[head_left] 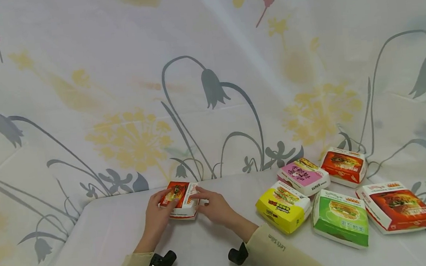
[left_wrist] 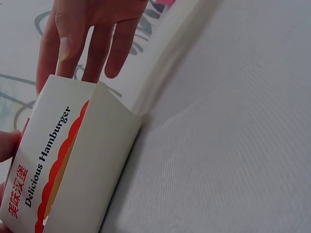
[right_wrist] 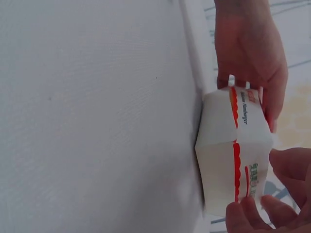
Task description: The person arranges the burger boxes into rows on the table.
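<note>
A small hamburger box (head_left: 180, 195) with a red-and-white printed lid sits on the white table, between both hands. The left hand (head_left: 157, 213) grips its left side, thumb on the lid and fingers along the far left edge. At the right side, the right hand (head_left: 216, 208) holds the box with fingertips on the lid's edge and side wall. In the left wrist view the box's white front (left_wrist: 43, 145) reads "Delicious Hamburger". The right wrist view shows right-hand fingertips (right_wrist: 248, 213) against the side wall. What the box contains is hidden.
Several burger boxes stand in a group on the right: yellow (head_left: 283, 208), pink (head_left: 302, 176), green (head_left: 339, 219), a red one at the back (head_left: 345, 167) and a red one far right (head_left: 400, 206). Behind the table hangs a flower-printed cloth (head_left: 212, 120).
</note>
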Tool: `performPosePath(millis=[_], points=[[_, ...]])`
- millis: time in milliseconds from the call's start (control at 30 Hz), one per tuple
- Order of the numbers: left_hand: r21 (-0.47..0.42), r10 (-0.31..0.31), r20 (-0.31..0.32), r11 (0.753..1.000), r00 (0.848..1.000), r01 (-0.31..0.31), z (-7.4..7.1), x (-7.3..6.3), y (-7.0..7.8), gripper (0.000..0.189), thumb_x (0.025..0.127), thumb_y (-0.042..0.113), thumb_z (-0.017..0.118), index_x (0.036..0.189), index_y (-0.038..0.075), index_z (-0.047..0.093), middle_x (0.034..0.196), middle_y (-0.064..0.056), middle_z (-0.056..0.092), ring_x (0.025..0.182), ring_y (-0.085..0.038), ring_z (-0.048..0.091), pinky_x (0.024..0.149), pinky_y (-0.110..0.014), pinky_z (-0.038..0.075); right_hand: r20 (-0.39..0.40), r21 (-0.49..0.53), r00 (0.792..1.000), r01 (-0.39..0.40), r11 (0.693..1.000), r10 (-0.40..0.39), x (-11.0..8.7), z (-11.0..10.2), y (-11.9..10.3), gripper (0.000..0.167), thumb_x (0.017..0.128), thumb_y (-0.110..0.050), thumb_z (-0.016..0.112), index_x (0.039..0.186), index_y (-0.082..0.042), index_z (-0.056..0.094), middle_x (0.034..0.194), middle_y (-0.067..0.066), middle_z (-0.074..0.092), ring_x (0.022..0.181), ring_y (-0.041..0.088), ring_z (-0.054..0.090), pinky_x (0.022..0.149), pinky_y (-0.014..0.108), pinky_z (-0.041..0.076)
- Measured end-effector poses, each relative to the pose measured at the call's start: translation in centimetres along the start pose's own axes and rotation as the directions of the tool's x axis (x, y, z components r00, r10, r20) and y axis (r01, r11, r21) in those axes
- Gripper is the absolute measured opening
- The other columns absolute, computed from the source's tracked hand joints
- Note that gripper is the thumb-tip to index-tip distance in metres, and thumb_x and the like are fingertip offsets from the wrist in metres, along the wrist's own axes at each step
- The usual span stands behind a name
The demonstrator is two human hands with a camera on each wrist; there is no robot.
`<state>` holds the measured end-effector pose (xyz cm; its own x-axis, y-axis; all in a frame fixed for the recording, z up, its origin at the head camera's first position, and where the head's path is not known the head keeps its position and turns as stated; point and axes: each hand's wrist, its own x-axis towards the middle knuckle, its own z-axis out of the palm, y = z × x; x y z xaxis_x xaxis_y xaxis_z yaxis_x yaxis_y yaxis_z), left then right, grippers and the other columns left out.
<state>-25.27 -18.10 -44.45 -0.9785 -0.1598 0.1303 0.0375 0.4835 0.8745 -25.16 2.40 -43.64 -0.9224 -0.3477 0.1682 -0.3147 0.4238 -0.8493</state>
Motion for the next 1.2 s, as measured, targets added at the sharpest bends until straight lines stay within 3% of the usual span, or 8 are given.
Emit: performPosePath(millis=[133, 300, 467, 633, 767, 900, 1067, 1200], points=[[-0.001, -0.004, 0.015, 1.0, 1.0, 0.004, -0.5, 0.1, -0.3, 0.049, 0.093, 0.024, 0.07, 0.138, 0.008, 0.057, 0.146, -0.018, 0.041, 0.138, -0.039, 0.034, 0.112, -0.06, 0.026, -0.021, 0.01, 1.0, -0.016, 1.0, 0.016, 0.2, 0.0, -0.1, 0.043, 0.092, -0.007, 0.067, 0.135, -0.014, 0.064, 0.144, 0.005, 0.055, 0.132, 0.028, 0.051, 0.098, 0.044, 0.049], [-0.009, 0.007, 0.038, 1.0, 0.999, -0.007, -0.9, 0.3, -0.6, 0.049, 0.093, 0.024, 0.069, 0.139, 0.009, 0.057, 0.146, -0.017, 0.042, 0.138, -0.039, 0.034, 0.113, -0.06, 0.025, -0.105, 0.05, 0.993, -0.055, 0.997, 0.06, 0.6, -0.4, -0.1, 0.043, 0.093, -0.008, 0.066, 0.135, -0.016, 0.064, 0.126, 0.011, 0.067, 0.122, 0.031, 0.059, 0.094, 0.046, 0.052], [-0.014, 0.022, 0.078, 1.0, 0.997, -0.021, -1.3, 0.7, -1.0, 0.049, 0.094, 0.024, 0.069, 0.139, 0.01, 0.058, 0.147, -0.015, 0.043, 0.14, -0.038, 0.033, 0.114, -0.061, 0.021, -0.157, 0.091, 0.984, -0.065, 0.994, 0.079, 1.2, -0.2, -0.1, 0.04, 0.094, -0.009, 0.063, 0.134, -0.012, 0.064, 0.142, 0.013, 0.056, 0.131, 0.031, 0.051, 0.1, 0.046, 0.048], [-0.042, 0.029, 0.146, 0.999, 0.989, -0.023, -1.7, 1.2, -1.4, 0.048, 0.095, 0.023, 0.068, 0.14, 0.012, 0.058, 0.149, -0.014, 0.043, 0.141, -0.038, 0.032, 0.114, -0.062, 0.02, -0.126, 0.076, 0.986, -0.103, 0.992, 0.112, 1.7, 0.5, 0.0, 0.039, 0.096, -0.019, 0.064, 0.135, -0.016, 0.064, 0.146, 0.012, 0.051, 0.135, 0.033, 0.046, 0.103, 0.051, 0.044], [-0.046, 0.011, 0.181, 0.999, 0.983, -0.002, -2.0, 1.3, -1.5, 0.049, 0.095, 0.026, 0.068, 0.14, 0.013, 0.057, 0.149, -0.014, 0.043, 0.139, -0.039, 0.034, 0.112, -0.062, 0.024, -0.099, 0.065, 0.987, -0.123, 0.99, 0.129, 2.1, 0.9, 0.3, 0.037, 0.095, -0.024, 0.068, 0.132, -0.019, 0.066, 0.123, 0.008, 0.065, 0.107, 0.026, 0.059, 0.083, 0.042, 0.051], [-0.055, -0.019, 0.201, 0.998, 0.979, 0.031, -2.1, 1.3, -1.6, 0.05, 0.094, 0.027, 0.069, 0.141, 0.014, 0.057, 0.15, -0.013, 0.043, 0.139, -0.038, 0.034, 0.111, -0.062, 0.026, -0.083, 0.085, 0.986, -0.136, 0.987, 0.143, 2.1, 1.0, 0.6, 0.036, 0.094, -0.025, 0.069, 0.13, -0.018, 0.068, 0.105, 0.002, 0.065, 0.088, 0.02, 0.053, 0.069, 0.035, 0.044], [-0.045, -0.002, 0.198, 0.999, 0.98, 0.011, -2.4, 1.2, -1.2, 0.053, 0.093, 0.03, 0.07, 0.141, 0.013, 0.056, 0.153, -0.013, 0.04, 0.142, -0.038, 0.029, 0.113, -0.062, 0.023, -0.104, 0.107, 0.982, -0.149, 0.983, 0.16, 2.0, 1.1, 0.6, 0.036, 0.094, -0.025, 0.07, 0.129, -0.019, 0.069, 0.125, 0.006, 0.064, 0.106, 0.022, 0.055, 0.089, 0.044, 0.048], [-0.021, 0.033, 0.144, 0.999, 0.989, -0.031, -2.8, 0.7, -0.6, 0.054, 0.093, 0.029, 0.071, 0.142, 0.01, 0.055, 0.154, -0.013, 0.039, 0.143, -0.037, 0.029, 0.114, -0.06, 0.023, -0.123, 0.128, 0.977, -0.156, 0.979, 0.172, 2.0, 1.3, 0.6, 0.036, 0.093, -0.023, 0.07, 0.129, -0.018, 0.068, 0.133, 0.01, 0.061, 0.119, 0.027, 0.054, 0.099, 0.051, 0.045]])
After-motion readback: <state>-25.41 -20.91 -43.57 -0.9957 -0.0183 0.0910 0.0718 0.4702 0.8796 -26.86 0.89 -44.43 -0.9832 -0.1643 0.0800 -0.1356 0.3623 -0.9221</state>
